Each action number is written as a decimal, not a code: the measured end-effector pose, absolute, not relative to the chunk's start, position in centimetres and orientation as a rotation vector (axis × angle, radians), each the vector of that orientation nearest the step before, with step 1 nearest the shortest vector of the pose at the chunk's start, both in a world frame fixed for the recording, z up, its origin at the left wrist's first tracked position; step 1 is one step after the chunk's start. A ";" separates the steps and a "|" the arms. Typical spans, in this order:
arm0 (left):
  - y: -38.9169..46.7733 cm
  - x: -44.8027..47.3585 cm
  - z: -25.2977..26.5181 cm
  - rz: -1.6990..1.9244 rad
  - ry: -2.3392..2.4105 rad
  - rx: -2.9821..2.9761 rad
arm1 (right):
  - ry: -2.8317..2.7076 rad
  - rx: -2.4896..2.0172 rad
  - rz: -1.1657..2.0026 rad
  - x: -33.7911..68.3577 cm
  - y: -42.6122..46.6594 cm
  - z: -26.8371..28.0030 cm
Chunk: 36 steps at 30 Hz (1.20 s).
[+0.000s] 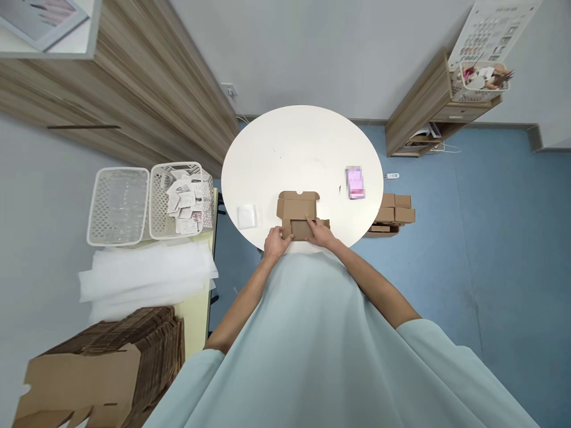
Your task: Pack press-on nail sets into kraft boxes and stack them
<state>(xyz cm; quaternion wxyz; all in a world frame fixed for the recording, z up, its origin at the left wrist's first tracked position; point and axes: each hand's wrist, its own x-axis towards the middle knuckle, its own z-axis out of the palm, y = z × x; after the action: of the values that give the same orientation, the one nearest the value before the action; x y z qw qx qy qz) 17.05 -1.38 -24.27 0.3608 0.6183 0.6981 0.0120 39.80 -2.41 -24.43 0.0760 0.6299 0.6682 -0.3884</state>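
A brown cardboard box [298,205], partly folded, lies near the front edge of the round white table [294,142]. Its lid flap is spread out toward the back, and the tray part faces me. My left hand [277,242] grips the box's left side wall, thumb toward the front corner. On the opposite side, my right hand [321,232] holds the right wall, with fingers reaching over the inner edge. Parts of both side walls are hidden under my fingers. Left of the box lies a small white packet [247,217].
A blurred pink-purple packet [355,182] lies on the table's right. Left stand a basket of small packets [207,199], a basket of clear pieces [118,205], white foam sheets [151,276] and stacked flat cartons [84,377]. Folded boxes [395,211] sit beyond the right edge.
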 end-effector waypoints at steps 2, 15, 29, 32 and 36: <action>-1.4 17.4 -24.5 0.046 1.814 1.585 | 1.990 1.883 -1.168 39.8 -2.2 -24.2; 0.8 17.4 -24.7 -0.151 1.911 1.465 | 1.963 1.841 -1.181 40.0 -1.6 -24.1; 1.0 17.2 -24.6 -0.405 1.867 1.615 | 1.970 1.817 -1.197 39.8 -0.9 -23.8; 0.9 17.4 -24.7 -0.418 1.855 1.666 | 1.971 1.822 -1.219 39.8 -0.8 -23.8; 0.8 17.7 -24.6 -0.427 1.871 1.659 | 1.998 1.862 -1.280 40.2 -1.3 -24.0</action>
<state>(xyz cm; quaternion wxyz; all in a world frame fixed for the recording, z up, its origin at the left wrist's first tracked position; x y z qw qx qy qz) 17.70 0.81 -24.63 0.2979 0.6243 0.7040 -0.1608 40.22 -1.34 -23.98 0.0629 0.6161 0.6611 -0.4237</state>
